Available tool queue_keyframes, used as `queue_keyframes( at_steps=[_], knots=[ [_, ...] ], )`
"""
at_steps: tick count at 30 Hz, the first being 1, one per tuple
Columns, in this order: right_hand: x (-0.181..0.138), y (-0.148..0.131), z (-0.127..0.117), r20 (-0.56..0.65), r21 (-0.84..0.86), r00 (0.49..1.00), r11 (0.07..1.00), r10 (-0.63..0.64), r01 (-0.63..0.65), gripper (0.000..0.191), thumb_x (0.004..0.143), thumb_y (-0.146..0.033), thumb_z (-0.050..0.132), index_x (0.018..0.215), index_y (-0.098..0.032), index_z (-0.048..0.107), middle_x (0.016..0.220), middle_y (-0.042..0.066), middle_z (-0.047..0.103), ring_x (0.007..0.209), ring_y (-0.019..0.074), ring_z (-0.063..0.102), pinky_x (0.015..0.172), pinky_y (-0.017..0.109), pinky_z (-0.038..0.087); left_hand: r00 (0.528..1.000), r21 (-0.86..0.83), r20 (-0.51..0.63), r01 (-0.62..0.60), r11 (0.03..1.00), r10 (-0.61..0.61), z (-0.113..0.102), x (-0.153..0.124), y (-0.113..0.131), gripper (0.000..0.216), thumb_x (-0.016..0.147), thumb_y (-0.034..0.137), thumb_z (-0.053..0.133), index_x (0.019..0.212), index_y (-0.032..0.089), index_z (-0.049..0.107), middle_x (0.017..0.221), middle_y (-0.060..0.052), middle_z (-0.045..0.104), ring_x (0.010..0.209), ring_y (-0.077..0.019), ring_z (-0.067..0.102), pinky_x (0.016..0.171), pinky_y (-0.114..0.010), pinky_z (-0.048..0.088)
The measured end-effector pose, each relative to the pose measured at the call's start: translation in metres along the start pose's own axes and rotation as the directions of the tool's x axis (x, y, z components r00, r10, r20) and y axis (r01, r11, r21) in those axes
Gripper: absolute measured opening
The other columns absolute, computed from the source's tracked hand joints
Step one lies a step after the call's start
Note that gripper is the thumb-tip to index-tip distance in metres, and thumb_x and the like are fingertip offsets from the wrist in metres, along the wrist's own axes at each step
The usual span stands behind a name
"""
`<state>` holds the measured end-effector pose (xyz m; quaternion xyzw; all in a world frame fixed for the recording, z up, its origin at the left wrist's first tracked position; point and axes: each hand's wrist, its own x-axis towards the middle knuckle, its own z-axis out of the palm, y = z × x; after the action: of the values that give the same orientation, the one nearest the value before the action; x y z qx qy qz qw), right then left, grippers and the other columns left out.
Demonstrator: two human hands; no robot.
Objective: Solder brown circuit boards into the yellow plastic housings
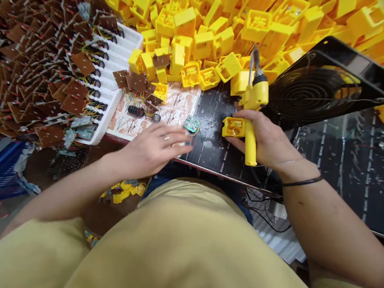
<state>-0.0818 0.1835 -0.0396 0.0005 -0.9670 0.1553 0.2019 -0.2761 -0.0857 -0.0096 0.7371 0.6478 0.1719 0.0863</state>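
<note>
Your right hand grips the soldering iron, tip up, its fingers also pinching a yellow housing against the desk. Your left hand lies flat, fingers pressed together over a small green board just left of the housing. Board and housing sit apart, so this unit looks unjoined. The heap of housings and the brown boards suggest most of the work remains.

Yellow soldering gun, yellow casings, brown boards (red-wired), black fan, white tray.
</note>
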Motion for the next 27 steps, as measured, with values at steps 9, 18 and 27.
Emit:
queue_keyframes(
  at_steps=[9,18,27],
  knots=[
    [-0.035,-0.038,-0.003,-0.067,0.028,0.994,0.996,0.084,-0.082,0.056,0.094,-0.045,0.071,0.139,-0.025,0.047,0.108,0.008,0.071,0.094,0.0284,0.074,0.074,0.038,0.064,0.979,0.115,0.167,-0.139,0.984,0.119,0.016,0.094,-0.041,0.018,0.098,0.024,0.057,0.092,0.015,0.071,0.112,-0.014,0.074,0.116,-0.0310,0.066,0.103,-0.046,0.051],
    [-0.046,-0.046,0.007,-0.108,0.051,0.990,0.995,0.094,-0.089,0.040,0.097,-0.024,0.066,0.134,-0.027,0.049,0.102,0.002,0.072,0.088,0.0219,0.073,0.077,0.034,0.061,1.000,-0.149,-0.013,-0.012,0.989,0.010,0.023,0.077,-0.035,0.021,0.098,0.026,0.051,0.093,0.016,0.070,0.091,-0.008,0.074,0.092,-0.0222,0.068,0.095,-0.039,0.052],
    [-0.019,-0.070,0.015,-0.206,-0.184,0.966,0.964,0.155,-0.194,0.059,0.090,-0.069,0.065,0.124,-0.022,0.053,0.095,0.009,0.068,0.093,0.0312,0.066,0.077,0.043,0.052,0.975,-0.185,-0.027,0.210,0.960,-0.219,0.016,0.078,-0.028,0.019,0.090,0.030,0.060,0.092,0.019,0.076,0.089,-0.005,0.076,0.101,-0.0252,0.066,0.104,-0.045,0.046]
  ],
)
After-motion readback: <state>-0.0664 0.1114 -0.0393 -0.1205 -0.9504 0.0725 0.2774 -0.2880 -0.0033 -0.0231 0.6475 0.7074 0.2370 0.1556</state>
